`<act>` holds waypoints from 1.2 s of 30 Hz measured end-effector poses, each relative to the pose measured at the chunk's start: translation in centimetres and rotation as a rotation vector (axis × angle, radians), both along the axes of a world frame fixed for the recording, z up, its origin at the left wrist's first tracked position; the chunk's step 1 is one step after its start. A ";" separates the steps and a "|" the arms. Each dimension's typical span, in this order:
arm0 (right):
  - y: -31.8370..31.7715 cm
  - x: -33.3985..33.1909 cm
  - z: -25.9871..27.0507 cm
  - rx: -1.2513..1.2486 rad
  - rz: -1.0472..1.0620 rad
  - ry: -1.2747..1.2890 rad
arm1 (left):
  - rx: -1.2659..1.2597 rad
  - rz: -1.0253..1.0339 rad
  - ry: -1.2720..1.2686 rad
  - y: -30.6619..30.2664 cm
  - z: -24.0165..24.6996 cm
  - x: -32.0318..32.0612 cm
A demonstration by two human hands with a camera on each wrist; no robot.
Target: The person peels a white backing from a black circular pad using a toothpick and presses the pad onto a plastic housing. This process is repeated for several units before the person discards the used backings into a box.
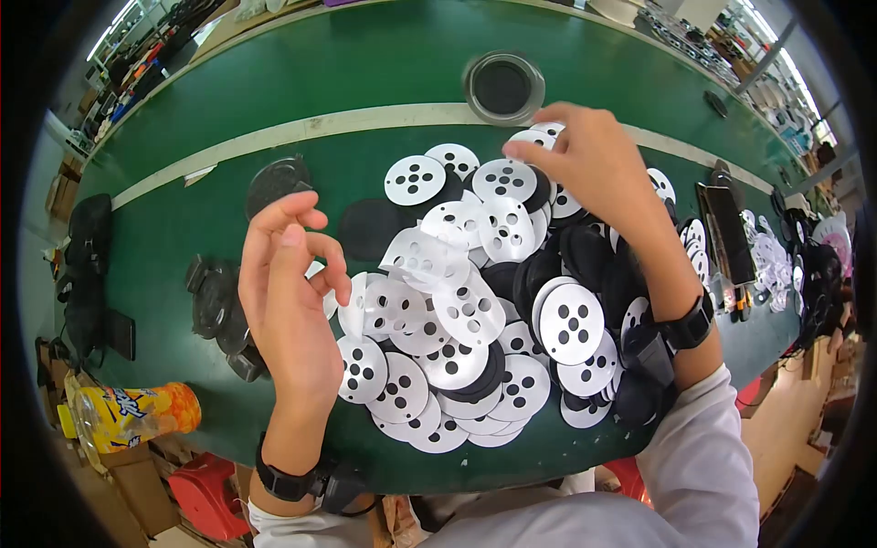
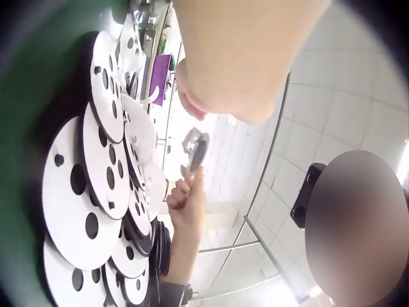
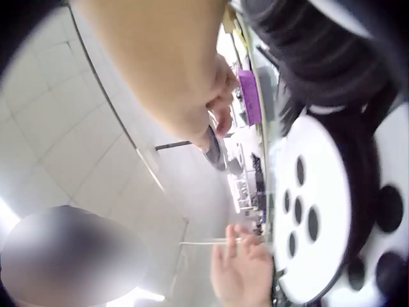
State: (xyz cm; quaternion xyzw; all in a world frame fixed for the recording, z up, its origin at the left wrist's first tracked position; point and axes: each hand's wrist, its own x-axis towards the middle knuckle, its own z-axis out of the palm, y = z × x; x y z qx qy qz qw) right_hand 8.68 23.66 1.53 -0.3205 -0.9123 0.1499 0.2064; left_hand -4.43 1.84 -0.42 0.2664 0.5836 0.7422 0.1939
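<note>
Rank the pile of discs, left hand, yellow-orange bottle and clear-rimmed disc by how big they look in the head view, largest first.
1. Pile of discs
2. Left hand
3. Yellow-orange bottle
4. Clear-rimmed disc

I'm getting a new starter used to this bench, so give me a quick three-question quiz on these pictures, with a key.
1. True or false: in the head view, the orange-and-yellow-labelled plastic bottle is farther left than the person's left hand.
2. What holds the round black disc with a clear-looking rim? A) the left hand; B) the right hand; C) neither.
3. Fill in: the perforated round white discs are piled on a ____-coloured tabletop.

Key: 1. True. 2. B. 3. Green.
</note>
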 end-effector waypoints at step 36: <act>-8.2 0.8 2.4 -0.428 0.605 0.404 | 0.098 -0.371 -0.136 -0.5 0.9 3.0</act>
